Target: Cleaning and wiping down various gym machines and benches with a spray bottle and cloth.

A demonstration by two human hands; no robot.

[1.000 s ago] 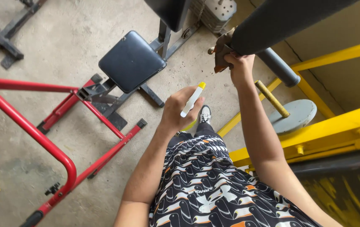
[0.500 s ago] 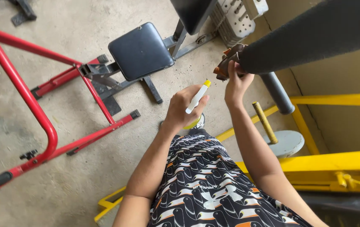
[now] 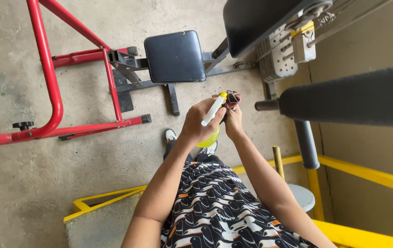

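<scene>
Person stands on the bare concrete floor [image 3: 31,183], both hands raised in front of the chest, just short of the long black foam-padded roller bar [image 3: 352,96]. Left hand [image 3: 198,121] is wrapped around a yellow plastic spray bottle with a white trigger head [image 3: 212,112]; fingers closed round the neck, the yellow nozzle tip pointing up and toward the roller bar's end. The bottle's rounded yellow body shows below the fist. Right hand [image 3: 233,119] sits touching the left, fingers pinched shut on a small crumpled brown cloth [image 3: 231,98], which sticks up just beside the nozzle tip. Cloth and nozzle lie near the bare metal stub at the roller bar's end, not touching it.

Beyond the roller bar's end: a square black padded seat [image 3: 175,56] on a dark steel frame, with a grey stack of weight plates [image 3: 277,57] just beside it. Farther past the seat, a red tubular steel frame [image 3: 49,82]. Below the roller bar, yellow painted rails [image 3: 366,174].
</scene>
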